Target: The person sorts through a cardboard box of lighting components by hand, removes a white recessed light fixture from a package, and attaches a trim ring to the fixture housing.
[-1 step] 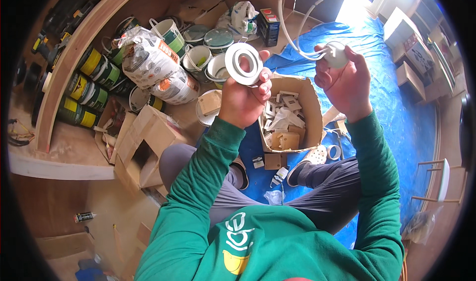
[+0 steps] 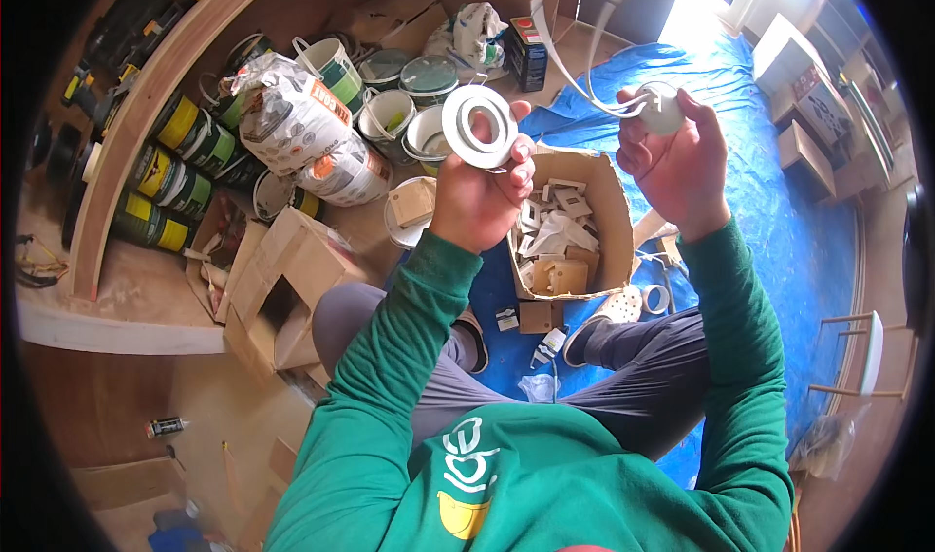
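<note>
Seen from above, looking down over a green sweatshirt and two raised forearms in green sleeves.

Far left: a curved wooden ledge (image 2: 146, 94) with a row of dark cans with yellow labels (image 2: 166, 177) lying below it. Next to those, two bulging white printed bags (image 2: 312, 138), and beyond them a cluster of white paint buckets (image 2: 390, 114) with green labels. Lower left, an empty brown cardboard box (image 2: 282, 279) tipped open on the floor.

Left of centre: left hand (image 2: 482, 196) lifted, fingers and thumb pinched around the lower edge of a flat white ring-shaped light trim (image 2: 479, 125), its round opening facing the camera, held in the air above the buckets.

Centre, below and between the hands: an open cardboard box (image 2: 609, 211) filled with small white and tan fittings, resting on a blue tarp (image 2: 779, 221).

Right of centre: right hand (image 2: 677, 157) raised level with the left, fingers curled tight around a small round white lamp holder (image 2: 662, 109), with two flat white spring strips (image 2: 570, 40) sticking up and leftward from it. Ring and lamp holder well apart, not touching.

Far right: small cardboard boxes (image 2: 804, 148) at the tarp's edge.
</note>
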The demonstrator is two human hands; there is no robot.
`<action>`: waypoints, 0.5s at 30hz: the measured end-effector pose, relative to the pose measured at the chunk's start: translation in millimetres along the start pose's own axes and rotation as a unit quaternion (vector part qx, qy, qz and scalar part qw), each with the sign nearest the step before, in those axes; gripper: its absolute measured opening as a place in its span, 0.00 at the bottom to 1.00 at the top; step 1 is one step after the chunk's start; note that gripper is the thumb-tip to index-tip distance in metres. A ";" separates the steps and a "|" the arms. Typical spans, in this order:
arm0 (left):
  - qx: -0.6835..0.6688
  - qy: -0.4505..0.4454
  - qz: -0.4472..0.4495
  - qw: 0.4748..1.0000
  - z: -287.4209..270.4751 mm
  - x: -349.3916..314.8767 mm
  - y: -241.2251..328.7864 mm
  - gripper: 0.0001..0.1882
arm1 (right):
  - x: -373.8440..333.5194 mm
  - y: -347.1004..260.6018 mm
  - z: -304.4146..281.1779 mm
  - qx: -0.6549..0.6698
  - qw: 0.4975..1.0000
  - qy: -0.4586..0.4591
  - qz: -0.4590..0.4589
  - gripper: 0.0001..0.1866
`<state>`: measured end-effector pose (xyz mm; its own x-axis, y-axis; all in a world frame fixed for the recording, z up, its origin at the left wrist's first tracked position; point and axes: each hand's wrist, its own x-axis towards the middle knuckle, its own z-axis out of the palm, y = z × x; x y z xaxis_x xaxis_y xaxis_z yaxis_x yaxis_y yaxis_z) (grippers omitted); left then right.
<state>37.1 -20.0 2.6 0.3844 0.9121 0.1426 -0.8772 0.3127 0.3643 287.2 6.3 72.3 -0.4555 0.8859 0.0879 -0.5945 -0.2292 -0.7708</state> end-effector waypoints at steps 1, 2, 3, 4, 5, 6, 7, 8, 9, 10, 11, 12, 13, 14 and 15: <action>0.000 0.001 -0.005 1.000 1.5 -0.1 -1.6 0.27 | -0.5 0.4 1.5 0.002 1.000 0.002 0.008 0.25; 0.010 0.006 -0.003 1.000 2.1 0.1 -2.6 0.27 | -0.7 0.7 2.5 0.004 1.000 0.004 0.015 0.26; 0.020 0.012 -0.001 1.000 2.5 0.4 -3.7 0.27 | 0.0 2.2 2.4 -0.022 0.999 0.016 0.023 0.25; 0.030 0.017 0.000 0.999 3.3 0.7 -4.7 0.27 | 1.2 4.3 1.1 -0.047 0.998 0.029 0.031 0.24; 0.045 0.008 -0.001 0.999 3.8 -0.2 -5.2 0.28 | 2.1 5.8 -1.0 -0.073 0.996 0.041 0.038 0.23; 0.051 0.005 -0.004 0.999 5.0 -0.9 -5.5 0.28 | 2.8 6.2 -4.3 -0.087 0.994 0.046 0.047 0.23; 0.057 0.001 -0.006 0.998 6.5 -1.6 -5.6 0.28 | 3.5 6.2 -8.0 -0.102 0.992 0.051 0.056 0.22; 0.062 -0.002 -0.008 0.998 7.4 -1.5 -5.7 0.28 | 4.0 5.1 -10.8 -0.117 0.989 0.056 0.065 0.22; 0.075 -0.002 -0.005 0.997 6.5 -0.8 -5.9 0.29 | 4.3 3.2 -12.3 -0.123 0.989 0.052 0.068 0.22; 0.087 -0.002 -0.001 0.996 4.9 -0.4 -6.0 0.31 | 4.9 1.7 -13.5 -0.129 0.988 0.047 0.071 0.22; 0.100 -0.002 0.003 0.995 4.3 0.0 -6.1 0.32 | 5.3 0.0 -14.7 -0.136 0.987 0.043 0.074 0.22; 0.098 -0.005 0.004 0.995 4.6 0.2 -6.2 0.32 | 5.4 -2.5 -16.4 -0.156 0.983 0.047 0.080 0.22; 0.097 -0.009 0.005 0.995 5.6 0.5 -6.1 0.32 | 5.5 -5.1 -18.4 -0.176 0.979 0.052 0.086 0.22; 0.096 -0.012 0.006 0.995 6.3 0.7 -5.9 0.32 | 5.2 -7.1 -19.1 -0.196 0.975 0.056 0.093 0.22; 0.103 -0.012 0.004 0.995 6.4 1.0 -5.6 0.32 | 4.2 -8.8 -17.1 -0.205 0.973 0.066 0.088 0.23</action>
<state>44.2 -22.5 6.5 0.3863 0.9071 0.1670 -0.8041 0.2425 0.5428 301.8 18.9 68.7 -0.4217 0.8975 -0.1290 -0.1891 -0.2262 -0.9555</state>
